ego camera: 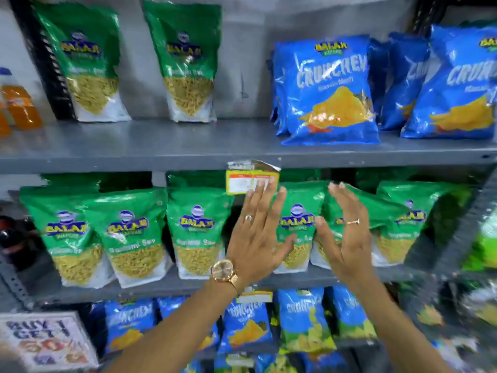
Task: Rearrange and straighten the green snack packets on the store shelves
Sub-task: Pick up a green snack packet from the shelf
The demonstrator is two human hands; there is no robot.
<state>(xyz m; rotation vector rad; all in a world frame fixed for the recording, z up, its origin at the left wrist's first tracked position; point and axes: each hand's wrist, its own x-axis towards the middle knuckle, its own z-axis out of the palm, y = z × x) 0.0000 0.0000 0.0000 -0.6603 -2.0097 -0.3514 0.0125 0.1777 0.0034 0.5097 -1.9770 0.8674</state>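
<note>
Both hands are raised at the middle shelf (pixel 295 278), flanking one green Balaji sev packet (pixel 297 224). The left hand (pixel 256 232) is open, fingers spread and extended, palm toward the packet's left edge; its fingertips overlap a yellow-bordered packet back (pixel 248 180) that pokes up behind the row, just under the front lip of the upper shelf (pixel 161 160). The right hand (pixel 347 230) is likewise open and flat, fingers together, set at the packet's right edge and covering part of the neighbouring green packet (pixel 336 219). Neither hand grips anything. Whether the palms touch the film cannot be told.

Judgement: the flat, facing palms suit squaring the packet between them, pressing both sides to set it upright and centred without creasing it.

Row condition, middle shelf:
- Three green packets (pixel 129 232) toward the left end stand upright, the first two overlapping.
- The packets toward the right end (pixel 403 219) lean left against one another.
- A gap lies between the third packet and the one between the hands.

On the upper shelf, two green packets (pixel 185 60) stand well apart near the left end; blue Crunchex bags (pixel 330 90) fill the right end. More blue bags (pixel 304 319) fill the lower shelf.

Judgement: the leaning packets at the right end and the reversed packet remain to be straightened.
</note>
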